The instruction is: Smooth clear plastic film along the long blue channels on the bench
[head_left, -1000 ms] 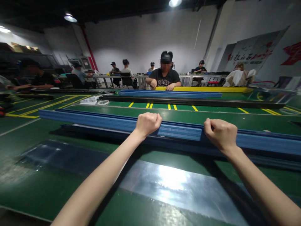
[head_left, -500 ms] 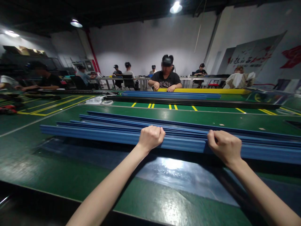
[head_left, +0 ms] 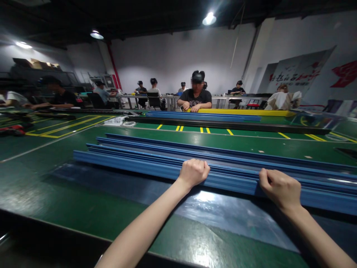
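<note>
A long blue profile strip [head_left: 125, 166] runs across the table, nearest to me, with several similar blue strips [head_left: 145, 144] lying lengthwise just behind it. My left hand [head_left: 194, 172] is closed over its upper edge near the middle. Farther right, my right hand [head_left: 281, 188] grips the same front strip with curled fingers. The fingertips of both hands are hidden behind the strip. Beneath lies a clear, shiny plastic sheet [head_left: 220, 212]. The strip's right end runs out of view.
The green table [head_left: 50, 186] carries yellow line markings. Across it lie a black rail [head_left: 237, 125], more blue strips [head_left: 195, 115] and a long yellow piece [head_left: 240, 111], where a person [head_left: 196, 97] works. A white coil [head_left: 128, 124] sits at the left. Other people sit behind.
Both hands have moved right and slightly nearer with the front blue strip. Its left end has slid rightward, and the gaps between the strips behind look wider.
</note>
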Tool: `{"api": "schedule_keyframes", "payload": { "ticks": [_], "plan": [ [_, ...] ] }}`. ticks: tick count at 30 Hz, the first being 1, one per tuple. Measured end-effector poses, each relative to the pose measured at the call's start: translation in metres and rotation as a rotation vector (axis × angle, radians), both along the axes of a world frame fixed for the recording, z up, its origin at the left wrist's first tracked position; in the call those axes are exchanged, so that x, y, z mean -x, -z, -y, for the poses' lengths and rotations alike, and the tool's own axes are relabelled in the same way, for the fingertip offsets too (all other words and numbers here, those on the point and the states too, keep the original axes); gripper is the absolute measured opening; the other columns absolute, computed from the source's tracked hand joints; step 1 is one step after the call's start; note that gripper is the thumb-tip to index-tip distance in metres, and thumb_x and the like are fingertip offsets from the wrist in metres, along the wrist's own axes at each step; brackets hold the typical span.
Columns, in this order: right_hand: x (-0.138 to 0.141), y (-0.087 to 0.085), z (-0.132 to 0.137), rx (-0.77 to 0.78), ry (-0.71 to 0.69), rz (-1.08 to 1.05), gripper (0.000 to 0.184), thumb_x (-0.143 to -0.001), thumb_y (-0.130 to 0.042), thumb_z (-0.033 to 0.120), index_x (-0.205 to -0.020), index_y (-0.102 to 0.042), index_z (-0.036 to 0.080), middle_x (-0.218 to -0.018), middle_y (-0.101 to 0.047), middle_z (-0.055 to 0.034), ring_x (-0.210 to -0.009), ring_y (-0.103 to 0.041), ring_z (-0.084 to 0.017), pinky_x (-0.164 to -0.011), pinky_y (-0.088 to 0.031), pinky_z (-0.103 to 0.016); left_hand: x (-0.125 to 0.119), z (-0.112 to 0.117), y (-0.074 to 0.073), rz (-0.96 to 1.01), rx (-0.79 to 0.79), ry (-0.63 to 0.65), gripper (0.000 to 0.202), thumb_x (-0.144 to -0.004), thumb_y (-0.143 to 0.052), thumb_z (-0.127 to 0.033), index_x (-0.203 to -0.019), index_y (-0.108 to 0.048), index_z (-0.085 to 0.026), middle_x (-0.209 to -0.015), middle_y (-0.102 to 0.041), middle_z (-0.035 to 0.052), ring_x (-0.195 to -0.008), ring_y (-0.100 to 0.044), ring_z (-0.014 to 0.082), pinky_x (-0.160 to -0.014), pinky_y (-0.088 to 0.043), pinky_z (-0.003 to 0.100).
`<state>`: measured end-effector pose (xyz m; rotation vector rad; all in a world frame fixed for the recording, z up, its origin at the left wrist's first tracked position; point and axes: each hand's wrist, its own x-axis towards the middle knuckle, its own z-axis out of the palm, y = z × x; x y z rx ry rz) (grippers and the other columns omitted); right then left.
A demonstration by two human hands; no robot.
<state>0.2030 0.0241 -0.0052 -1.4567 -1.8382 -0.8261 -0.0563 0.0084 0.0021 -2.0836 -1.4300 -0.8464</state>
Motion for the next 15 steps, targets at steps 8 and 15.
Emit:
{"api": "schedule_keyframes", "payload": {
  "ticks": [8,15],
  "plan": [
    [-0.015,0.012,-0.005,0.047,0.021,-0.009,0.039,-0.078,-0.039,0.03,-0.044,-0.051,0.017,-0.049,-0.057,-0.0074,-0.043,-0.047,-0.014,-0.043,-0.026,-0.025,-0.015,-0.005,0.008,0.032,0.022,-0.001,0.035,-0.079,-0.035,-0.019,-0.053,-0.057,-0.016,-0.049,-0.058,0.0071,-0.05,-0.056,0.0159,-0.044,-0.033,0.025],
    [-0.013,0.012,-0.007,0.047,0.032,-0.034,0.037,-0.077,-0.04,0.031,-0.044,-0.053,0.018,-0.049,-0.058,-0.0069,-0.042,-0.046,-0.013,-0.042,-0.025,-0.024,-0.013,-0.01,0.006,0.028,0.068,-0.023,0.035,-0.08,-0.035,-0.02,-0.054,-0.059,-0.015,-0.05,-0.059,0.0087,-0.051,-0.057,0.0161,-0.044,-0.035,0.024]
  ]
}}
